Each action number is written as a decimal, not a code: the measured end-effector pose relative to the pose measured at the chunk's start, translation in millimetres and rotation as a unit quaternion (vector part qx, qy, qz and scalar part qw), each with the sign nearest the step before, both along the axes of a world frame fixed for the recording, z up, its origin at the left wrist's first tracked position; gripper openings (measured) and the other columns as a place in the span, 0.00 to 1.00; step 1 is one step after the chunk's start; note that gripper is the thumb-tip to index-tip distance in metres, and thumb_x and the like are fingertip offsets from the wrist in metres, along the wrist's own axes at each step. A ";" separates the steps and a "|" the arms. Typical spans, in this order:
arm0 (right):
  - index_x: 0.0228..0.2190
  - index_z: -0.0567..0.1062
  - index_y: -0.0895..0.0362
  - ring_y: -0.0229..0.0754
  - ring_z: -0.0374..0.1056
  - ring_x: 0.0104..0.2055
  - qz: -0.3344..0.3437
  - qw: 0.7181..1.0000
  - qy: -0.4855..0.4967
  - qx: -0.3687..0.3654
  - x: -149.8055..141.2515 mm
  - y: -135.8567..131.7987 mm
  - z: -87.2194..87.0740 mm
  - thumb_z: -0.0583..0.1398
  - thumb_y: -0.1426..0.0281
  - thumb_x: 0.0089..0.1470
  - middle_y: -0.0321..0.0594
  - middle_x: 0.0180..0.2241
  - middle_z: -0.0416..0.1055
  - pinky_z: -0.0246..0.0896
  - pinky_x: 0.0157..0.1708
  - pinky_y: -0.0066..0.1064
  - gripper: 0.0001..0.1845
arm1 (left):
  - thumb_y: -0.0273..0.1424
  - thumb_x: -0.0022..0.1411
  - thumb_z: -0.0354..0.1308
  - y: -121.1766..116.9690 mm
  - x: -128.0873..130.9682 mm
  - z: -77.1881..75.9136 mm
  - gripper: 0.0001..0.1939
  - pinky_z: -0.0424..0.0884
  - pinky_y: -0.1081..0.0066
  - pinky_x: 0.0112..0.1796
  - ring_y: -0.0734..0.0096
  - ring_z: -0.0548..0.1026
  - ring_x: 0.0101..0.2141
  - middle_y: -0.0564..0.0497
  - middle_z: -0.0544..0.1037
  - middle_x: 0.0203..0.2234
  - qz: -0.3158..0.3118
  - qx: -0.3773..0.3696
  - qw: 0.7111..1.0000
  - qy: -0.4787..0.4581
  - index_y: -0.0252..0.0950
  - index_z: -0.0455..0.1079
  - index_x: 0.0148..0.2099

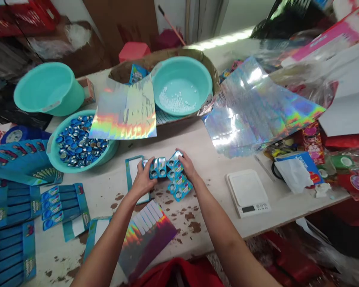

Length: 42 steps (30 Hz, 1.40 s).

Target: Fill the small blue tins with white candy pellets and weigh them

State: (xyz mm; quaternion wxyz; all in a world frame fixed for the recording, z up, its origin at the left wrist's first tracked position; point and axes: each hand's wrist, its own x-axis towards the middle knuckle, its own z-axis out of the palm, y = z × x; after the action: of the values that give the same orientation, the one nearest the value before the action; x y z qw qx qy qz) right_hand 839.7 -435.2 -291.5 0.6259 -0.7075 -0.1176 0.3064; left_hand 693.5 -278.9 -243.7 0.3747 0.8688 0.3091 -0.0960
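Observation:
Small blue printed cards with round silvery spots [162,167] stand side by side on the table between my two hands. My left hand [143,179] is closed around the left end of this row, thumb and fingers on the cards. The fingers of my right hand [188,165] pinch a tilted blue card [174,159] of the same kind. Below it, several more cards [179,187] lie overlapping in a loose fan. Partly under my left hand is a flat blue-edged backing card with a white middle [133,169].
A teal basin [55,153] of blue and silver caps stands left; another basin [208,79] holds white bits. Holographic sheets [257,115] lie around, one [149,249] with white strips near me. A white scale [248,191] sits right; blue display cards [13,203] pile up left.

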 end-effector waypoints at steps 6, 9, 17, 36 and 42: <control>0.46 0.72 0.56 0.46 0.66 0.46 -0.074 0.962 -0.187 -0.185 -18.1 -81.6 18.6 0.53 0.54 0.56 0.47 0.47 0.67 0.63 0.47 0.41 0.24 | 0.30 0.52 0.56 3.2 -19.5 0.4 0.42 0.69 0.55 0.49 0.46 0.58 0.61 0.40 0.40 0.67 0.003 -0.009 1.000 -0.019 0.44 0.45 0.68; 0.39 0.75 0.54 0.47 0.67 0.40 0.024 0.938 -0.234 -0.254 -38.8 -115.6 7.8 0.59 0.56 0.50 0.44 0.39 0.69 0.66 0.41 0.40 0.19 | 0.31 0.55 0.55 1.4 -31.1 -1.6 0.38 0.60 0.50 0.56 0.46 0.50 0.64 0.42 0.43 0.67 0.004 0.035 0.998 -0.055 0.43 0.48 0.67; 0.29 0.75 0.54 0.47 0.70 0.31 0.014 0.927 -0.273 -0.257 -46.0 -117.2 -10.3 0.50 0.47 0.54 0.45 0.29 0.73 0.65 0.34 0.39 0.26 | 0.32 0.61 0.51 -7.8 -84.8 -14.8 0.25 0.63 0.54 0.55 0.54 0.58 0.61 0.43 0.57 0.63 0.054 0.100 0.988 -0.106 0.42 0.61 0.61; 0.50 0.73 0.67 0.56 0.63 0.54 -0.054 0.844 -0.473 -0.247 103.3 119.7 95.1 0.64 0.60 0.48 0.64 0.50 0.67 0.60 0.40 0.45 0.31 | 0.27 0.57 0.55 211.3 -54.8 -13.4 0.09 0.64 0.73 0.38 0.66 0.73 0.35 0.48 0.78 0.31 0.102 0.024 0.994 0.008 0.31 0.77 0.35; 0.40 0.78 0.57 0.51 0.69 0.46 0.000 0.864 -0.497 -0.080 -25.0 92.3 109.9 0.60 0.52 0.51 0.51 0.41 0.73 0.67 0.41 0.45 0.23 | 0.34 0.53 0.61 217.9 -63.7 -13.4 0.12 0.63 0.75 0.36 0.70 0.71 0.35 0.52 0.78 0.33 0.068 -0.078 0.991 -0.084 0.33 0.76 0.39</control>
State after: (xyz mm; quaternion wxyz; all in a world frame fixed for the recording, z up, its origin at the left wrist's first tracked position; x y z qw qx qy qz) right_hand 814.7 -342.9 -181.6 0.4256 -0.8137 -0.3882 -0.0771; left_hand 629.8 -61.0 -257.1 0.4719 0.8186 0.3266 -0.0213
